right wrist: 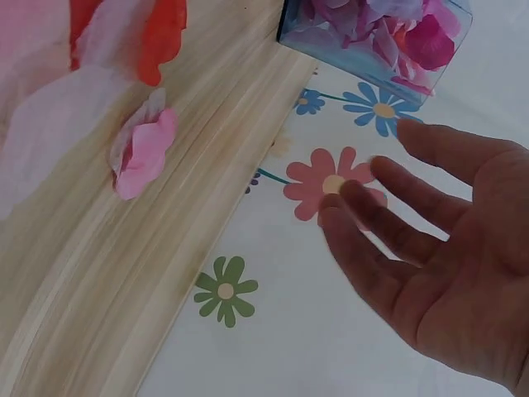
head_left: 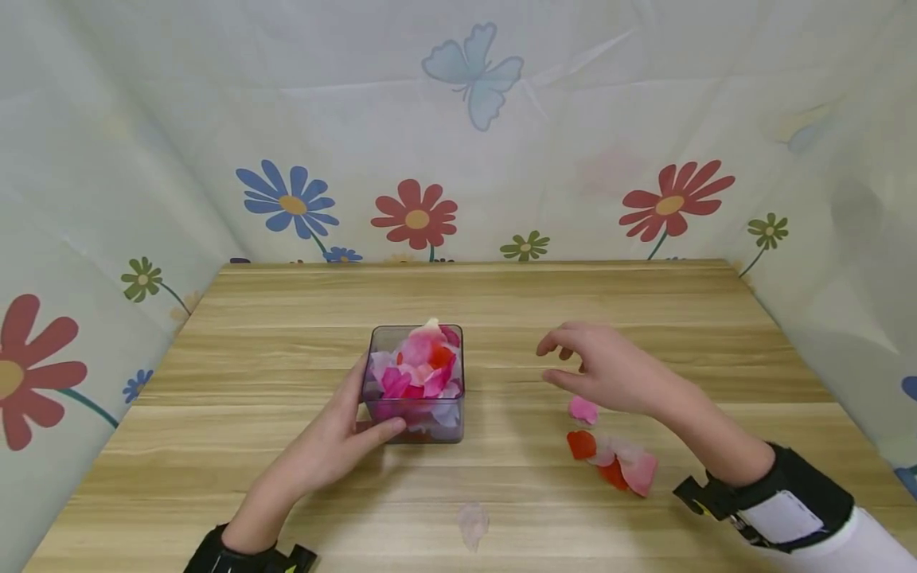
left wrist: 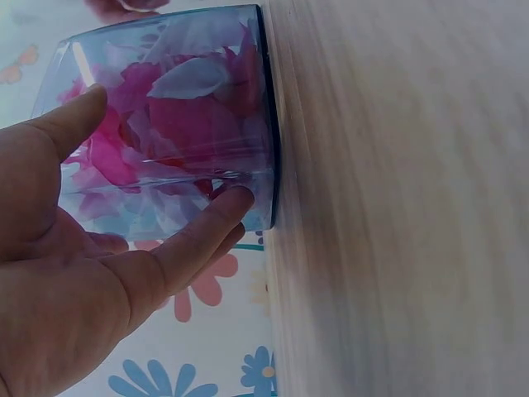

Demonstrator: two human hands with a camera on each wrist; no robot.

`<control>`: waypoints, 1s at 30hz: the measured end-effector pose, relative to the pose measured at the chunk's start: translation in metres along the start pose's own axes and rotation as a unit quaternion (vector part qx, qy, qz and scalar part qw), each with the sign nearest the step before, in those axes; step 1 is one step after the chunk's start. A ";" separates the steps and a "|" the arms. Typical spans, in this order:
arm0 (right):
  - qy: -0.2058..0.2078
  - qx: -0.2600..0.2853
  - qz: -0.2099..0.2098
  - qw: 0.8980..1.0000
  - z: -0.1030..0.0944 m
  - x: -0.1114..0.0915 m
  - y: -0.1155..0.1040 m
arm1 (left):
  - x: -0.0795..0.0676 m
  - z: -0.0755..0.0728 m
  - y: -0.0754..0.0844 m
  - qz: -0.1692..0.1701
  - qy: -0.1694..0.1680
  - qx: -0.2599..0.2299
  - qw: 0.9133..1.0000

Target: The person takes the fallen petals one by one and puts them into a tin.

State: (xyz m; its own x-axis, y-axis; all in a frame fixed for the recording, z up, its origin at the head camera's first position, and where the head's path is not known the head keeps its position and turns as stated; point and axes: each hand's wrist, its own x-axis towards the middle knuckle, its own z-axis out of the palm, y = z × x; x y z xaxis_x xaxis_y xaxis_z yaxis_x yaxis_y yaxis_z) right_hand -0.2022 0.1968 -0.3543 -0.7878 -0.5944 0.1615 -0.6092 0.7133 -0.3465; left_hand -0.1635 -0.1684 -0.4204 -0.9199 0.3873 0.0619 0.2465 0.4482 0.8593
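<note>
A see-through, grey-tinted plastic box [head_left: 449,431] stands on the table, heaped with pink, red and white petals [head_left: 423,358]. My left hand [head_left: 325,446] holds it at the near left corner, the thumb along the front and the fingers on the left side. In the left wrist view, the fingertips [left wrist: 235,203] press on the clear wall. To the right of the box, my right hand [head_left: 609,370] hovers over the table with loosely bent fingers and holds nothing. Below it lie a pink petal [head_left: 583,410] and a small group of red, white and pink petals [head_left: 637,469].
One pale, nearly see-through petal [head_left: 473,524] lies by itself near the front of the wood-grain table [head_left: 530,298]. A white cloth [head_left: 573,103] printed with flowers and a butterfly hangs behind the table and along both sides.
</note>
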 end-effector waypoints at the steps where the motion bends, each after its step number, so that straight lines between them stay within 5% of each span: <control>1: -0.016 -0.003 0.009 1.000 0.000 -0.001 0.001 | 0.000 0.000 0.000 0.000 0.000 -0.001 1.000; 9: -0.160 0.008 0.094 0.983 0.007 -0.011 0.002 | -0.001 -0.001 0.000 -0.005 0.001 -0.004 1.000; 21: -0.200 -0.023 0.137 0.970 0.025 -0.024 0.005 | 0.000 0.000 0.000 -0.007 0.001 0.006 1.000; 30: -0.192 -0.027 0.131 0.972 0.034 -0.028 0.012 | 0.001 0.001 0.000 -0.003 0.000 0.001 1.000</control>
State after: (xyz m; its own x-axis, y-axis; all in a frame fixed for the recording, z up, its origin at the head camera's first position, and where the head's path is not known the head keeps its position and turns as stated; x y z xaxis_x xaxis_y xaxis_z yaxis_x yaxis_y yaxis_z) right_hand -0.1845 0.2093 -0.3946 -0.8310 -0.4774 -0.2856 -0.4046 0.8710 -0.2786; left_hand -0.1637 -0.1672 -0.4208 -0.9214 0.3846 0.0561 0.2414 0.4529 0.8583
